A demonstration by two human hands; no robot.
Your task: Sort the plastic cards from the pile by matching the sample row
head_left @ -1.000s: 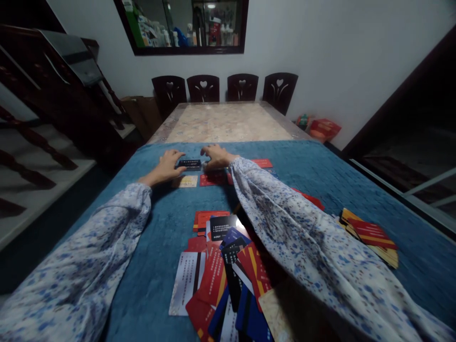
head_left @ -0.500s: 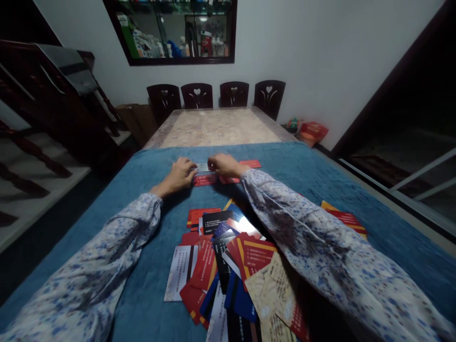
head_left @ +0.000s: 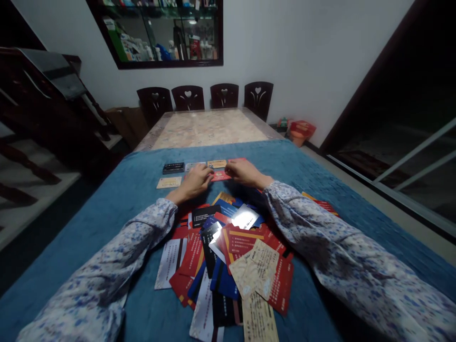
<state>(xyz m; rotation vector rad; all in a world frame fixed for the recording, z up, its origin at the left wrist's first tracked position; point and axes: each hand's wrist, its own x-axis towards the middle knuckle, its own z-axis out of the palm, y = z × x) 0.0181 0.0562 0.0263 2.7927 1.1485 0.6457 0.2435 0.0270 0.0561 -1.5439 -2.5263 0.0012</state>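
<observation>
A red card point(head_left: 220, 176) lies flat on the blue cloth between my two hands. My left hand point(head_left: 197, 180) has its curled fingers at the card's left edge. At the right edge my right hand point(head_left: 245, 173) pinches down with bent fingers; its fingertips are partly hidden. Behind them runs a row with a black card point(head_left: 173, 167), a white card point(head_left: 195, 166), a yellow card point(head_left: 217, 164) and another red card point(head_left: 237, 160). To the left of my left hand rests a beige card point(head_left: 169, 182). Nearer me, a loose pile of mixed cards point(head_left: 231, 266) overlaps between my forearms.
The blue cloth point(head_left: 138, 199) covers the near part of a long table point(head_left: 210, 128). More red and yellow cards point(head_left: 320, 203) lie beyond my right forearm. Dark chairs point(head_left: 224, 97) stand at the far end, and a stair railing point(head_left: 39, 90) is on the left.
My hands have shifted from the white card in the far row to the red card in the nearer row. The black, beige and yellow cards now show. The view has turned slightly right.
</observation>
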